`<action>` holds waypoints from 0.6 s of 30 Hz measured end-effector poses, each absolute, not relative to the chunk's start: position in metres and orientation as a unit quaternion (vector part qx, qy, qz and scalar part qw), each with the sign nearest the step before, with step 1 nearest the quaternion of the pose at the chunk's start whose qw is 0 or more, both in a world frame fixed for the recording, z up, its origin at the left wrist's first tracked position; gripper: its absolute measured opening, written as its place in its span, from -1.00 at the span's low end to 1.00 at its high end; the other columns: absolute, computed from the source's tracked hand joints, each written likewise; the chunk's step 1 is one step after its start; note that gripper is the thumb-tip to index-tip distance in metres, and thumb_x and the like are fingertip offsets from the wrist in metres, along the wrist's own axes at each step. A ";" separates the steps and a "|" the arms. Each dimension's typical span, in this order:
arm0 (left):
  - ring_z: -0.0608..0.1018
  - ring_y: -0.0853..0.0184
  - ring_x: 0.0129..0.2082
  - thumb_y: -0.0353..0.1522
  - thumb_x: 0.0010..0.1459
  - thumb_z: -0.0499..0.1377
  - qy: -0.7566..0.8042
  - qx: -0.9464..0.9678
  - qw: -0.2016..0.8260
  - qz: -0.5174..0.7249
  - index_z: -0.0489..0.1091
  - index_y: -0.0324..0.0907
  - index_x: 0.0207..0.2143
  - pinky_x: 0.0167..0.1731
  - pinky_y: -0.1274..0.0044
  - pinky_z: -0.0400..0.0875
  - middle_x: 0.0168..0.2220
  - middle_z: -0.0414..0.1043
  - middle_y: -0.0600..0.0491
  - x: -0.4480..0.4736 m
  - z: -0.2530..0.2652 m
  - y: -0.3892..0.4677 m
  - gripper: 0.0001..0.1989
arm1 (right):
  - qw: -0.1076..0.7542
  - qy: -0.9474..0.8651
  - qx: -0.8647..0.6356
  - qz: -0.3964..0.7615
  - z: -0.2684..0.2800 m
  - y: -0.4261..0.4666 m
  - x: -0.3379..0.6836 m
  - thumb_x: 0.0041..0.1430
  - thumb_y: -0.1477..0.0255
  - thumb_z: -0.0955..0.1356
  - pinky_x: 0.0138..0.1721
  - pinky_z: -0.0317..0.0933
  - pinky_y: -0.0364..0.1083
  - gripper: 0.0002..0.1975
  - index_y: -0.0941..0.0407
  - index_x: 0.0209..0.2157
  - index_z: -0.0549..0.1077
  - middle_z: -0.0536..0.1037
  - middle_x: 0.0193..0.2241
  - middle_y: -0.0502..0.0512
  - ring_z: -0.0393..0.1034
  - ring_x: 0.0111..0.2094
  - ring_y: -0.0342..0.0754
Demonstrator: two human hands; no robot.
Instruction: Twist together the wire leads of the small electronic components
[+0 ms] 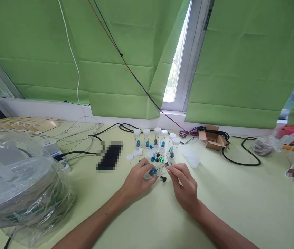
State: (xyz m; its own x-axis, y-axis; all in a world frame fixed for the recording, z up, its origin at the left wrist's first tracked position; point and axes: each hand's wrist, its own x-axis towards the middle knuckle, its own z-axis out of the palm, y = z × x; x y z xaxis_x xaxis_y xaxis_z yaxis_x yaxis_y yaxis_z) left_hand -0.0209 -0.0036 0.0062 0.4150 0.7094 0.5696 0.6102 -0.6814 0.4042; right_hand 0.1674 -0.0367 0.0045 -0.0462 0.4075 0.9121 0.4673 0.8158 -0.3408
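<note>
My left hand (139, 177) is closed around a clear plastic tube (147, 175) lying on its side. A blue piece (152, 172) shows at the tube's right end, and a thin wire (160, 168) runs from it toward my right hand (184, 183). The fingertips of that hand are pinched together at the wire's far end, near a small dark piece. Just below, a black knob-like piece (163, 179) lies on the table. Beyond my hands are loose blue, black and green pieces (161, 159). Behind these stand several capped clear tubes (147, 138) with coloured pieces inside.
White caps (130, 158) lie left of the tubes. A clear plastic bag (192, 155) and an open cardboard box (212, 140) are to the right, with black cable (240, 163) around. A large plastic-wrapped round object (27, 183) fills the left side, near a blurred dark rectangle (110, 156).
</note>
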 end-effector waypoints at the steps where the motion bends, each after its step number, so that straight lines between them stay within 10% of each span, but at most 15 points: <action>1: 0.42 0.36 -0.37 -0.32 0.11 0.22 0.397 0.834 0.073 0.376 0.43 -0.15 -0.26 -0.37 0.54 0.35 -0.34 0.32 0.05 -0.021 0.006 -0.004 -0.86 | 0.621 -0.723 -0.304 -0.022 0.004 -0.037 0.168 0.20 0.71 0.28 -0.29 0.35 -0.01 -0.68 0.06 -0.10 0.43 0.49 -0.30 0.14 0.39 -0.24 0.00; 18: 0.26 0.44 -0.55 -0.15 0.09 0.22 0.463 0.714 0.297 0.433 0.38 -0.19 -0.35 -0.54 0.58 0.17 -0.50 0.25 0.14 -0.015 0.017 -0.007 -0.72 | 0.548 -0.756 -0.337 0.117 0.000 -0.039 0.162 0.14 0.54 0.35 -0.17 0.35 0.05 -0.45 0.08 0.15 0.15 0.35 -0.03 0.25 0.33 -0.10 0.06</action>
State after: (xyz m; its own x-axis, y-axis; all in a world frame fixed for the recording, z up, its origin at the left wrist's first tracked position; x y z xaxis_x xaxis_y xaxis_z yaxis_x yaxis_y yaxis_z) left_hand -0.0149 -0.0072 0.0167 0.1966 0.9188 0.3424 0.4044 -0.3941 0.8253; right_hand 0.1624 -0.0393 -0.0004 -0.1720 0.6387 0.7500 0.3821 0.7450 -0.5468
